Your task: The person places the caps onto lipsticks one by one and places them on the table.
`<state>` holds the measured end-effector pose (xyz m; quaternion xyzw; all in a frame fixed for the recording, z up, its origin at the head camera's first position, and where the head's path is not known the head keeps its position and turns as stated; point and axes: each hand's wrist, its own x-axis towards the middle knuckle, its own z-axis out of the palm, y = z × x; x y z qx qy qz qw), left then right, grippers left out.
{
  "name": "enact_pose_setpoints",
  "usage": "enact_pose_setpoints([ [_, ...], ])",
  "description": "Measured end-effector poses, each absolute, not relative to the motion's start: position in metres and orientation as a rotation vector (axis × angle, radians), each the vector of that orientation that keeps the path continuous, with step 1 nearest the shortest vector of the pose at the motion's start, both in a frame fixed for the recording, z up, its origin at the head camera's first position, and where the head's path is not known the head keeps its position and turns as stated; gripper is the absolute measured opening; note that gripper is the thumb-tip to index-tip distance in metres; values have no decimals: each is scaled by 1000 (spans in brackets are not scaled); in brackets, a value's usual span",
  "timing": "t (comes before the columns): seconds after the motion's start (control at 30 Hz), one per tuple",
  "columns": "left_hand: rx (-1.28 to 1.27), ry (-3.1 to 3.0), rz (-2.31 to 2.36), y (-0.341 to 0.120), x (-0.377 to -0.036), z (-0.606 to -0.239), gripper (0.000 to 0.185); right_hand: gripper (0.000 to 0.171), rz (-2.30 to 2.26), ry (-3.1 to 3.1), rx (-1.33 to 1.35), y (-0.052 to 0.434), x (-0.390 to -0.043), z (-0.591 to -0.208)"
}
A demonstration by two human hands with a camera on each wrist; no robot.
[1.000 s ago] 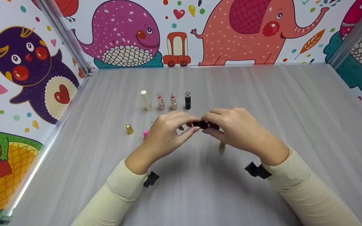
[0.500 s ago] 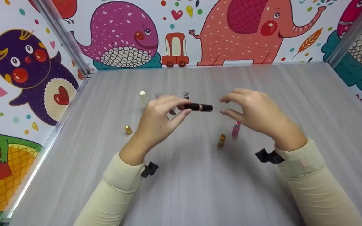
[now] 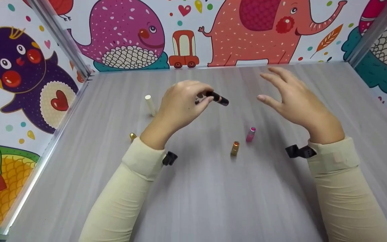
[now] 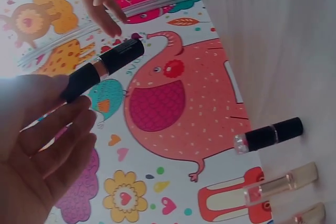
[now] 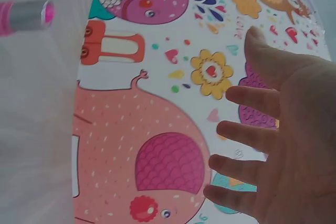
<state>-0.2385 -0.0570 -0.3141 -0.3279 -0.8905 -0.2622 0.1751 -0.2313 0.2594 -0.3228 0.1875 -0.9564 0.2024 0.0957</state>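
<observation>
A person's left hand (image 3: 181, 105) pinches a black tube (image 3: 221, 99) with a copper-coloured band, held tilted above a grey desk (image 3: 186, 195). The right hand (image 3: 297, 101), well apart, is raised with fingers spread, holding nothing. Between the forearms stand a gold tube (image 3: 234, 149) and a pink tube (image 3: 251, 135); an off-white tube (image 3: 149, 103) stands just beside the left hand.

Upper centre: lipstick 1 (image 3: 221, 98), in left hand (image 3: 186, 99); right hand (image 3: 296, 97) farther right. On tabletop (image 3: 213, 198): tube (image 3: 150, 106), left of left hand; cap (image 3: 132, 136), below tube, partly behind left sleeve (image 3: 143, 158); lipstick 2 (image 3: 250, 135), right of centre; lipstick 3 (image 3: 234, 149), to its lower left. Left wrist view, lower right, downward: lipstick 4 (image 4: 274, 136), lipstick 5 (image 4: 282, 183), lipstick 6 (image 4: 313, 214).
</observation>
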Motion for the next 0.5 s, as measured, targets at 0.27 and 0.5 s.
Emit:
enact_pose_setpoints([
  [0.27,-897,-2681,-631,-36,-275,-326,18,69,570,-2922,512,261,-243,-336],
  [0.5,-894,-2770,-501,-25,-298,-344,16,73,568,-2983,468,260,-247,-343],
])
